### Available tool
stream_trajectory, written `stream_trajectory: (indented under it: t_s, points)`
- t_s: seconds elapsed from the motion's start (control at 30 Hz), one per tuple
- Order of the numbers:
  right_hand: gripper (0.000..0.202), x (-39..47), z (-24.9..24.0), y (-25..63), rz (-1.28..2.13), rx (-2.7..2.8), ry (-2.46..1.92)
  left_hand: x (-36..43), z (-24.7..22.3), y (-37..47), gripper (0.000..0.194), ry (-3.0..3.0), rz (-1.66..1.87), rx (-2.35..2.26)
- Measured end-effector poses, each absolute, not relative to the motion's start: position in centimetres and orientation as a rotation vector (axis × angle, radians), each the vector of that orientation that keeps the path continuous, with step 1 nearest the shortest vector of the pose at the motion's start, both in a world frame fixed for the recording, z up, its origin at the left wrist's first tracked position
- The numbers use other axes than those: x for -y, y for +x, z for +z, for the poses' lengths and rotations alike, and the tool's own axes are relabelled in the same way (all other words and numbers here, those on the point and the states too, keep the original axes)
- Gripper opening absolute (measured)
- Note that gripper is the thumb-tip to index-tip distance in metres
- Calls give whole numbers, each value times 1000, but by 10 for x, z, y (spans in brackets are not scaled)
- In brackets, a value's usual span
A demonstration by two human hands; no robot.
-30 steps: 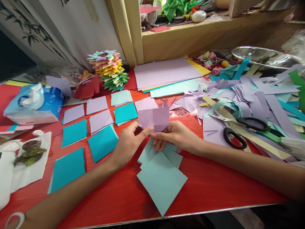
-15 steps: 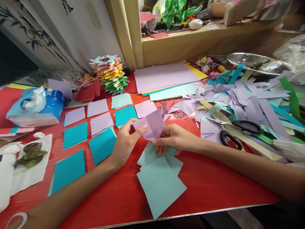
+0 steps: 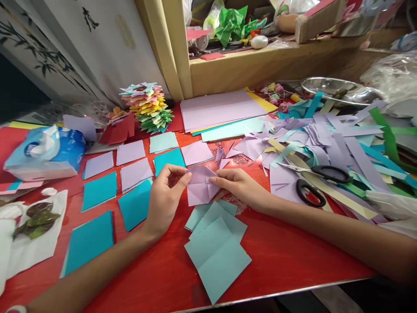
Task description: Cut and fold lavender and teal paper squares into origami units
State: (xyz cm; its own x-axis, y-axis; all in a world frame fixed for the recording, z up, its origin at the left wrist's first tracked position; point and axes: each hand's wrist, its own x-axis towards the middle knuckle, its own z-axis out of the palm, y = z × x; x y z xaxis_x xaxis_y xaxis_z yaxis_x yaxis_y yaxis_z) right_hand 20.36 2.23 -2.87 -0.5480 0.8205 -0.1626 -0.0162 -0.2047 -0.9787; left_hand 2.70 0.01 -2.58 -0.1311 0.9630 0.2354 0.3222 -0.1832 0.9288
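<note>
A small creased sheet of purple paper (image 3: 201, 189) is held up above the red table. My left hand (image 3: 167, 195) pinches its upper left edge between thumb and fingers. At its right edge my right hand (image 3: 237, 184) grips it, thumb on top and some fingers hidden behind. Just below the hands, several light green square sheets (image 3: 220, 261) lie overlapped near the table's front edge. Folded purple pieces (image 3: 221, 157) rest right behind the held paper.
Stacks of teal squares (image 3: 99, 191) and purple squares (image 3: 135, 174) lie to the left, near a blue tissue pack (image 3: 45, 150). Black-handled scissors (image 3: 314, 191) and paper strips (image 3: 355, 152) cover the right. Large purple sheets (image 3: 221, 108) and a colourful folded-paper stack (image 3: 148, 106) stand behind.
The purple paper has been turned and now shows its crossed creases more openly. My right hand has moved up to its right edge. The view has shifted slightly.
</note>
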Motion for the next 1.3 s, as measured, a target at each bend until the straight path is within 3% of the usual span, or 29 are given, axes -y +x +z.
stream_trajectory:
  t_s: [0.17, 0.4, 0.97, 1.3]
  points:
    - [31, -23, -29, 206, 1624, 1609, -998, 4, -23, 25, 2, 2019, 1291, -1453]
    - [29, -24, -32, 208, 1751, 1548, -903, -1, -27, 13, 17, 2746, 1180, -1079]
    - [27, -26, -31, 208, 1844, 1473, -861, -1, -27, 13, 21, 2746, 1061, -981]
    - [21, -27, -30, 208, 1842, 1462, -824, -3, -22, 14, 10, 2591, 996, -1031]
